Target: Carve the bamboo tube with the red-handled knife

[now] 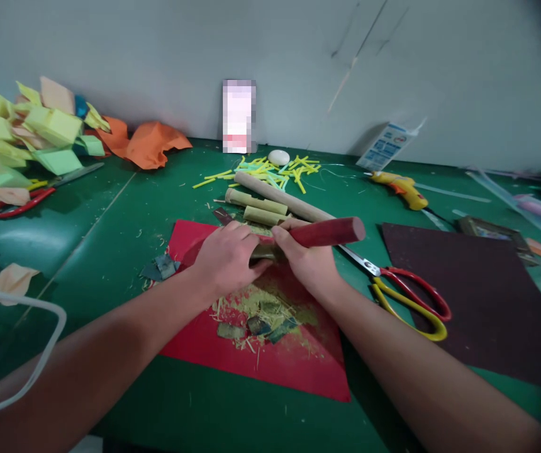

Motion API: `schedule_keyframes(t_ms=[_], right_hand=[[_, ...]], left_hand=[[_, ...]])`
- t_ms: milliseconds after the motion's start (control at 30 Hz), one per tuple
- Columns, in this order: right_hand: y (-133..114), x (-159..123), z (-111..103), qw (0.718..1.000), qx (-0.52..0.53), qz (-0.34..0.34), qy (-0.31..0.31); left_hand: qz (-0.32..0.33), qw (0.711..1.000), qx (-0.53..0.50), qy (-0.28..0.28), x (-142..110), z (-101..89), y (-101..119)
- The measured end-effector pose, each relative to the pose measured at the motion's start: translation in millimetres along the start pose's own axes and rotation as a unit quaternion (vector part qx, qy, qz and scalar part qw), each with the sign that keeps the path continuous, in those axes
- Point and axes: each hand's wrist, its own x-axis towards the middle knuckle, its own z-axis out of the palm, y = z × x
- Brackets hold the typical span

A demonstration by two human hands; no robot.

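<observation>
My left hand (pixel 226 257) is closed round a short piece of bamboo (pixel 265 253), with the fingers over its far side. My right hand (pixel 309 259) grips a tool with a thick red handle (pixel 329 232), its thumb forward against the bamboo; the tool's working end is mostly hidden by my hands. Both hands are over a red sheet (pixel 308 376). Fine pale shavings (pixel 246 301) and dark green scraps (pixel 282 328) lie on it. Just beyond my hands rest a notched bamboo piece (pixel 257 201), a shorter bamboo piece (pixel 263 216) and a long stick (pixel 273 194).
Scissors (pixel 412 296) with red and yellow handles lie right, beside a dark brown sheet (pixel 478 302). A yellow glue gun (pixel 400 189), cut yellow strips (pixel 214 178) and a phone (pixel 239 116) are behind. Folded papers (pixel 39 126) and red-handled scissors (pixel 25 206) occupy the left.
</observation>
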Motion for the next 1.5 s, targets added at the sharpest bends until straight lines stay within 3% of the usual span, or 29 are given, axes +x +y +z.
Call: schedule_keyframes(t_ms=[333,600,933,1233,1500], right_hand=[[0.9,2.2,-0.1,0.999,0.019,0.013,0.023],[-4.0,2.9,-0.1,1.000,-0.002,0.019,0.017],[-3.9,2.9,-0.6,0.999,-0.018,0.025,0.013],[-7.0,-1.7,1.5,0.999,-0.027,0.007,-0.023],[-7.4,-1.1,0.0,0.999,-0.023,0.016,-0.020]], left_hand=[[-0.009,1.000,-0.001,-0.017,1.0,-3.2,0.3],[-0.058,0.997,0.021,-0.039,2.2,-6.6,6.1],[-0.025,1.000,0.010,0.000,0.0,-3.6,2.5],[-0.037,0.998,-0.022,-0.040,1.8,-5.0,3.5],[-0.034,0.997,-0.047,-0.049,3.8,-3.6,1.3]])
